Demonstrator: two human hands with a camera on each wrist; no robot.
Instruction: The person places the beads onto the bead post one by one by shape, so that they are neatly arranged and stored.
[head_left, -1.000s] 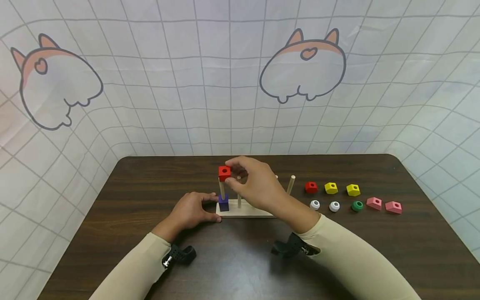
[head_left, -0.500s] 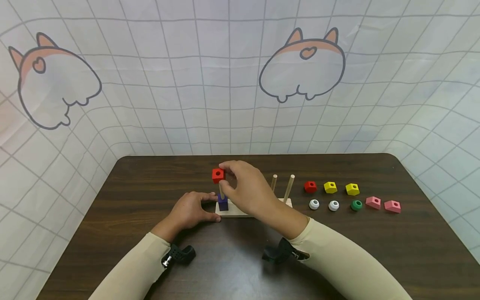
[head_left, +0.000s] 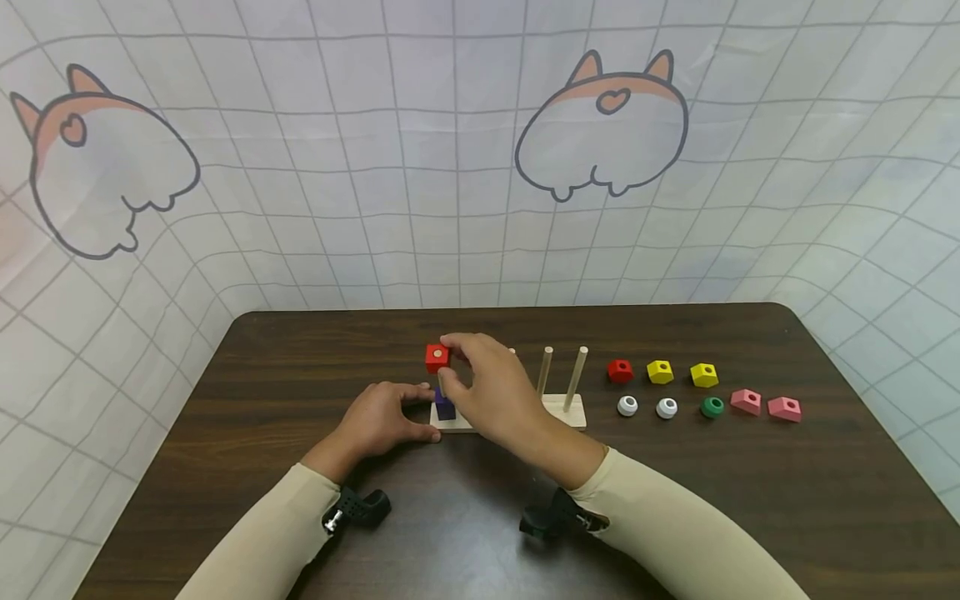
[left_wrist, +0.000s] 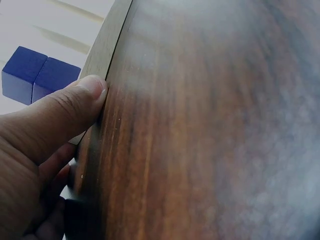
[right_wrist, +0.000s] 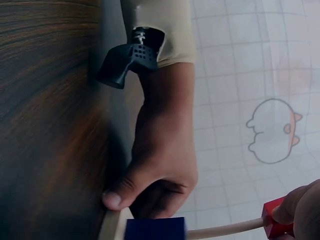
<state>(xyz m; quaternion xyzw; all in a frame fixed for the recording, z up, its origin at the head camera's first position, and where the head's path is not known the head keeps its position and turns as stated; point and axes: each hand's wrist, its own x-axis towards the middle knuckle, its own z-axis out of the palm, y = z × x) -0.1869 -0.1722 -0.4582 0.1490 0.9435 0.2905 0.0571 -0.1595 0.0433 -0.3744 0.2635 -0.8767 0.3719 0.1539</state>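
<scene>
My right hand (head_left: 498, 392) pinches a red block (head_left: 437, 358) at the top of the leftmost peg. The pale peg tip shows in the block's hole. In the right wrist view the red block (right_wrist: 274, 218) sits on the peg (right_wrist: 225, 230). Lower on that peg are purple-blue blocks (head_left: 445, 406); the left wrist view shows two of these blue blocks (left_wrist: 22, 72) stacked. My left hand (head_left: 378, 421) grips the left end of the wooden peg board (head_left: 566, 410), its thumb (left_wrist: 75, 102) along the front edge. The board's middle is hidden behind my right hand.
Two bare pegs (head_left: 575, 379) stand at the board's right end. Right of it lie a red block (head_left: 620, 372), yellow blocks (head_left: 660, 372), white beads (head_left: 627, 406), a green bead (head_left: 712, 407) and pink blocks (head_left: 746, 402) on the dark wooden table (head_left: 337, 342).
My right hand has moved left and down with the red block, which now has the peg tip in its hole. The left hand stays on the board.
</scene>
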